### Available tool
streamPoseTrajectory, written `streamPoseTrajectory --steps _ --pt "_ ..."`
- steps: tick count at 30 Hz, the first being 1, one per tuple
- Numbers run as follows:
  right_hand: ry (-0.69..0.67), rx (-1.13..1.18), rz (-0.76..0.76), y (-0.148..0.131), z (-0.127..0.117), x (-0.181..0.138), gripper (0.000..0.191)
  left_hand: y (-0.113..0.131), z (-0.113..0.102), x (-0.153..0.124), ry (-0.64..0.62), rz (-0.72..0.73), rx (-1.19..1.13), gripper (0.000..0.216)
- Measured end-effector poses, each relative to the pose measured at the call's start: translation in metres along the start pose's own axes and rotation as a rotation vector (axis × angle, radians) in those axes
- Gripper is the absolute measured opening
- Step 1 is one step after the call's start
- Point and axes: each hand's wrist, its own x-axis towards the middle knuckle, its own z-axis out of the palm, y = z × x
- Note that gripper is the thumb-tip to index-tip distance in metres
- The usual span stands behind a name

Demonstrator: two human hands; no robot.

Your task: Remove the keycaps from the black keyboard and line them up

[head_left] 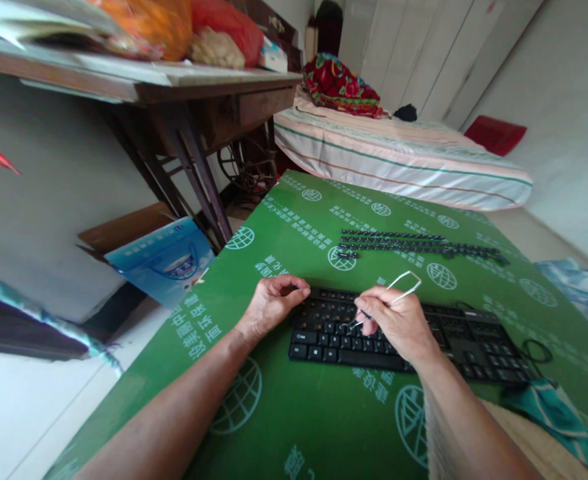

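A black keyboard point(454, 337) lies on a green printed table cover point(284, 413). My left hand point(271, 303) rests at the keyboard's top left corner, fingers curled with the tips pinched together; what they pinch is too small to make out. My right hand point(399, 320) is closed on a wire keycap puller point(399, 285), whose loop sticks up and to the right while its lower end points down at the keys in the keyboard's left half. Removed black keycaps point(414, 243) lie in rows on the cover beyond the keyboard.
A wooden table point(164, 87) with bags on top stands at the left, a blue bag point(167, 257) leaning below it. A bed point(399, 157) with a striped cover lies behind. The keyboard's cable point(539, 350) loops at the right, near a blue cloth point(569, 413).
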Motion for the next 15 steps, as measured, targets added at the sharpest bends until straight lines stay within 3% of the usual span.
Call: streamPoseTrajectory --steps 7,15 --pt "-0.131 -0.043 0.001 -0.008 0.017 0.003 0.024 -0.003 0.000 0.000 -0.015 0.029 0.016 0.016" --pt "-0.205 -0.263 -0.180 -0.017 0.020 0.012 0.014 0.000 0.001 -0.001 -0.029 0.021 0.013 0.014"
